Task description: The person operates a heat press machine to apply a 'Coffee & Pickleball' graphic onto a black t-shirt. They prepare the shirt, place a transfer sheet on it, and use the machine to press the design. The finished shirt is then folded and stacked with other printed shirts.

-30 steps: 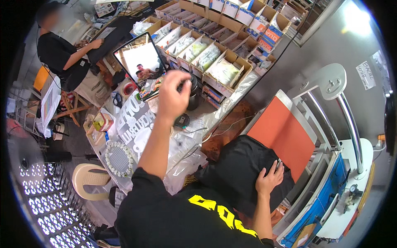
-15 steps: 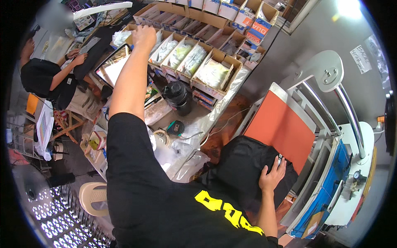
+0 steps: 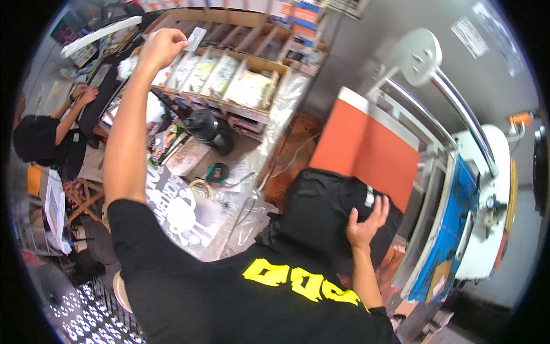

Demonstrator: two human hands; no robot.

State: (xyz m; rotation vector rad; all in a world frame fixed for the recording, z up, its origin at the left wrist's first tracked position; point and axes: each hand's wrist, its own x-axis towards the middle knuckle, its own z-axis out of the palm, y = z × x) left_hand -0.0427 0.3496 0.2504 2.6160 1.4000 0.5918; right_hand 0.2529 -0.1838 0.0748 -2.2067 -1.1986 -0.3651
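Raised at the far left over the boxes, my left hand (image 3: 163, 50) pinches a small pale, see-through rectangular piece (image 3: 196, 39) between thumb and fingertips. What is printed on it, if anything, is too blurred to read. My right hand (image 3: 366, 223) rests with fingers spread on a black garment (image 3: 323, 200), just below its small white neck label (image 3: 369, 196). The garment lies over the near part of an orange press pad (image 3: 366, 146). Its lower end runs toward my body, partly hidden by my own black shirt.
Cardboard bins (image 3: 252, 86) holding bagged pieces line the table's back. A black bottle (image 3: 209, 131), a tape roll (image 3: 200, 190) and a clear sheet with white print (image 3: 186, 215) lie nearer. A heat press arm (image 3: 467, 114) stands right; another person (image 3: 51, 135) sits at far left.
My left hand has come up from the bins with the small pale piece. My right hand has shifted slightly off the neck label. The whole view has turned, sliding the scene leftward.
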